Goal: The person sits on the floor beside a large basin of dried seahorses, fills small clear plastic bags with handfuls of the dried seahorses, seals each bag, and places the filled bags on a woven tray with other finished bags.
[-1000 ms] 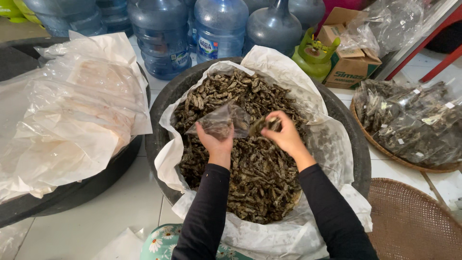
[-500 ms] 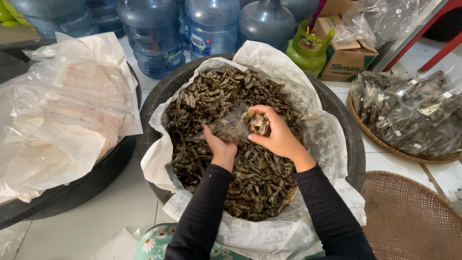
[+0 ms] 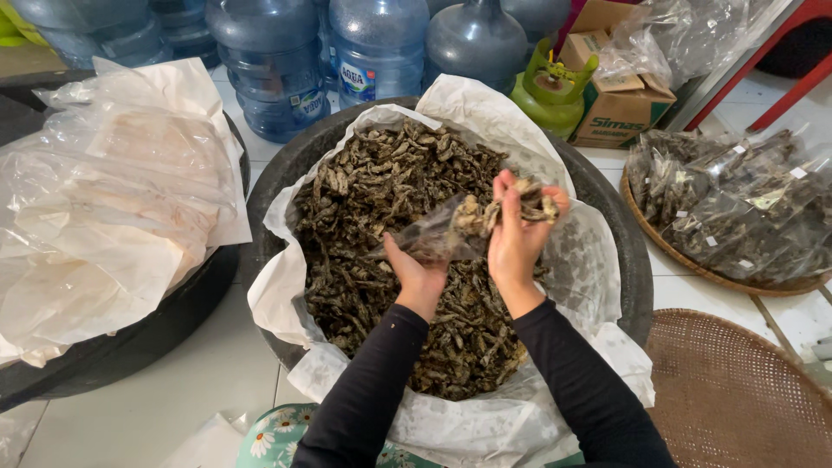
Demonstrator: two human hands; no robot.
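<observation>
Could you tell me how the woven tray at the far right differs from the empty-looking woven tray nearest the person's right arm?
The far woven tray is heaped with clear packets of dried pieces, while the near woven tray shows only bare weave. The far one is lighter, a tan colour; the near one is darker brown. The far one lies by the cardboard box; the near one lies closer to the camera. Both are round and sit on the white floor.

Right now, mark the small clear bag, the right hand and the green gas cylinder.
small clear bag (image 3: 431, 240), head view, on its crinkled plastic side.
right hand (image 3: 517, 227), head view, on the back of the hand.
green gas cylinder (image 3: 548, 102), head view, on its rounded shoulder.
</observation>
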